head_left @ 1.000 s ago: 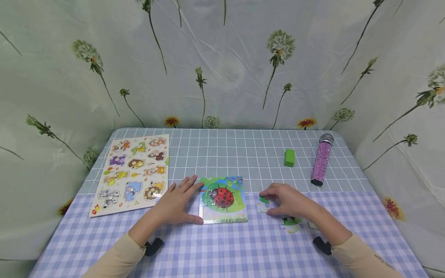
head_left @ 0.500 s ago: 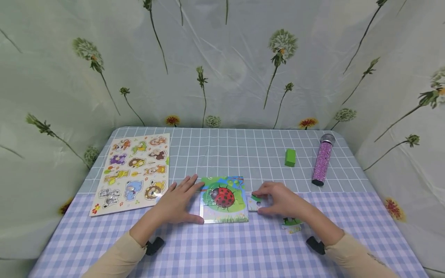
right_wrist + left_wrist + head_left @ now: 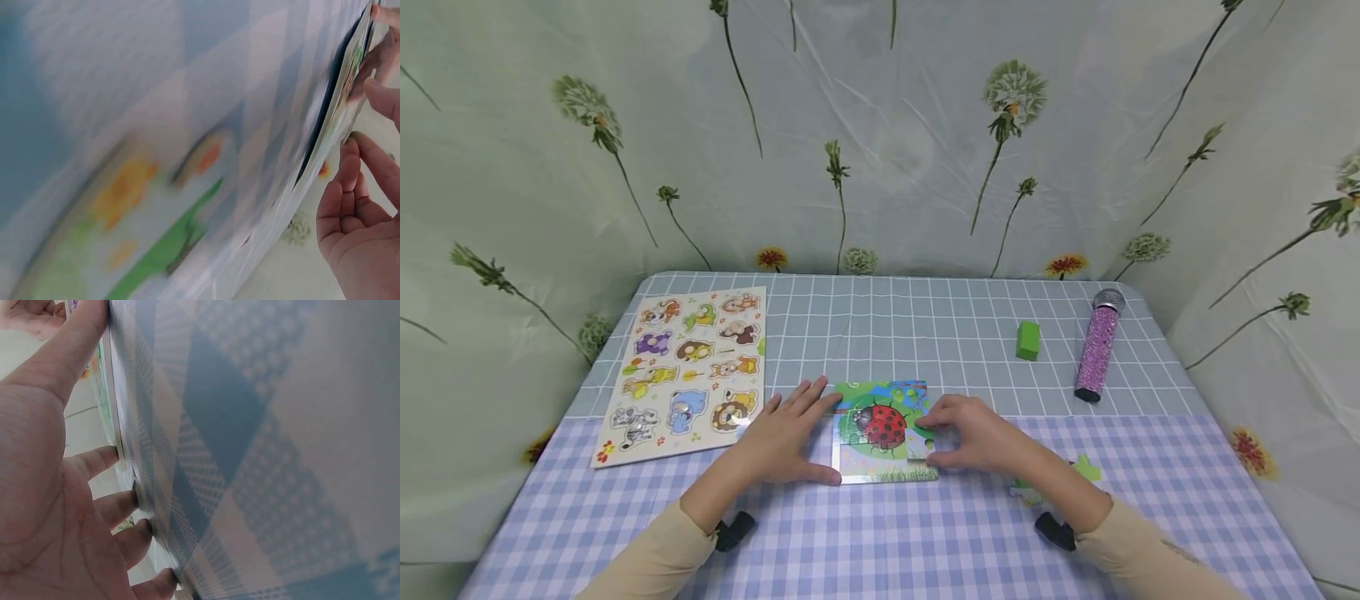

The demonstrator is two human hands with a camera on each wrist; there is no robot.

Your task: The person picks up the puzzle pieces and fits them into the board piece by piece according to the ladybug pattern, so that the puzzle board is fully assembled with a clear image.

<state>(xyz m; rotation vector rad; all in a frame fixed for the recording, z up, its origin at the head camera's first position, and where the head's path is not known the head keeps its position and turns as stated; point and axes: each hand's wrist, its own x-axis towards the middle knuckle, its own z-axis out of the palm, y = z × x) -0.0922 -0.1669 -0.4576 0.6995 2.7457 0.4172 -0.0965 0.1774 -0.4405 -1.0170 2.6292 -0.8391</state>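
Note:
A square ladybug jigsaw puzzle lies on the table in the head view, a pale strip showing along its lower left edge. My left hand rests at its left side, fingers spread and thumb at the lower left corner. In the left wrist view that hand's fingertips touch the surface beside the board. My right hand pinches a puzzle piece between thumb and fingers, over the board's right part. Seen from the right wrist, the right hand is at the board's edge.
Loose puzzle pieces lie partly hidden under the right forearm. At the back right are a green block and a glittery purple microphone. An animal puzzle board lies at the left. A printed curtain hangs behind the table.
My right hand has moved left with the pinched puzzle piece, from beside the ladybug board to over its right part. The left hand has stayed in place.

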